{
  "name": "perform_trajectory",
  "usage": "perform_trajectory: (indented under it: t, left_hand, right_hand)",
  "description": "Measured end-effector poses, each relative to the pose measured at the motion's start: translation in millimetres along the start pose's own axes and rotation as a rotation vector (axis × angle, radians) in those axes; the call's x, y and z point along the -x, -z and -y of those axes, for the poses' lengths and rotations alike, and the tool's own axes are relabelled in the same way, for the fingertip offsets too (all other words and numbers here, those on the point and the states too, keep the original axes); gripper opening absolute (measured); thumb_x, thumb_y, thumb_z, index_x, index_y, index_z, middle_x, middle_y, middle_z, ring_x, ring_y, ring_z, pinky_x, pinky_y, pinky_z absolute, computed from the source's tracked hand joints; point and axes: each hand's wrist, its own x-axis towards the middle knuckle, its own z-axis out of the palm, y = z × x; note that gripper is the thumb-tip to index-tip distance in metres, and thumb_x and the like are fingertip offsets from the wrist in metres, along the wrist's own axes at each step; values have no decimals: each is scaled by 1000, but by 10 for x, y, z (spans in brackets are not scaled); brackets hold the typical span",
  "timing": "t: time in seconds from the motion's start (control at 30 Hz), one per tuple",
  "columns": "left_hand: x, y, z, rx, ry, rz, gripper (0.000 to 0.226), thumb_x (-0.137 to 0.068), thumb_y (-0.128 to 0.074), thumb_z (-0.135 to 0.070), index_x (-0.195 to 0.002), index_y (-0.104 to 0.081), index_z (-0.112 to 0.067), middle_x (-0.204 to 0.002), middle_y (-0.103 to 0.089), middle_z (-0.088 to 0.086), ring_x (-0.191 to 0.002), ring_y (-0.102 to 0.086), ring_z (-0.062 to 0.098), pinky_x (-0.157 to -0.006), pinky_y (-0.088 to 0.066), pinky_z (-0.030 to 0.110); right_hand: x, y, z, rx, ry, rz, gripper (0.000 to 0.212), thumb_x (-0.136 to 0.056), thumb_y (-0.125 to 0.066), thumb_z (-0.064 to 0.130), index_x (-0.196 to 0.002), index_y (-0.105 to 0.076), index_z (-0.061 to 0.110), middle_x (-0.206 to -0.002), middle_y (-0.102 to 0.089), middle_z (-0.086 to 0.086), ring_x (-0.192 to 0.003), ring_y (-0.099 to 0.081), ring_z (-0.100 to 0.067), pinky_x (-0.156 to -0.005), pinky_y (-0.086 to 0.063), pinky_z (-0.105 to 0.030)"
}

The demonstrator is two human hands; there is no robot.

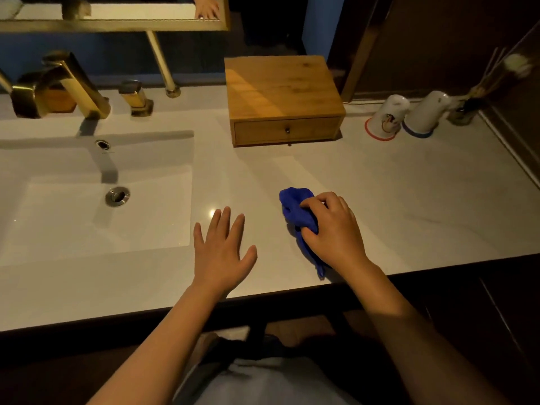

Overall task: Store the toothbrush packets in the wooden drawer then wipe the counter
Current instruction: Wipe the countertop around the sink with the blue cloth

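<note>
The room is dim and the light looks warm and yellow. The white counter (380, 182) is the brightest part, with a small shiny glare spot (212, 213) near the left hand (220, 252). The tap (70, 83) throws a dark shadow into the sink (58, 159). Edges bend and corners go dark. The sticks (493, 68) at far right look blurry.
</note>
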Motion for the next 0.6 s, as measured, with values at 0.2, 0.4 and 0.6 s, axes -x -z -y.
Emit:
perform_trajectory:
  t: [0.2,0.4,0.6]
  left_hand:
    - [-60,68,-266,111,113,-5,52,-78,-35,-48,-124,-35,-24,-154,-19,6,-145,-6,24,-113,-3,59]
    - [-88,-2,-338,50,147,-7,56,-82,-31,-53,-128,-31,-22,-153,-17,11,-145,-3,27,-110,-3,63]
    - [-212,82,-603,28,255,18,43,-74,-39,-44,-112,-35,-23,-134,-31,17,-134,-19,37,-105,-17,67]
  right_hand:
    - [156,83,-319,-18,-102,-55,30,-78,-65,16,-107,-59,18,-110,-56,-5,-99,-52,-22,-83,-42,-33]
    - [272,367,-792,-2,-209,-139,30,-78,-66,16,-106,-60,18,-110,-58,-7,-98,-55,-24,-84,-48,-40]
    - [186,681,-1535,2,-265,-111,30,-79,-65,17,-109,-60,19,-112,-57,-7,-100,-53,-26,-86,-46,-39]
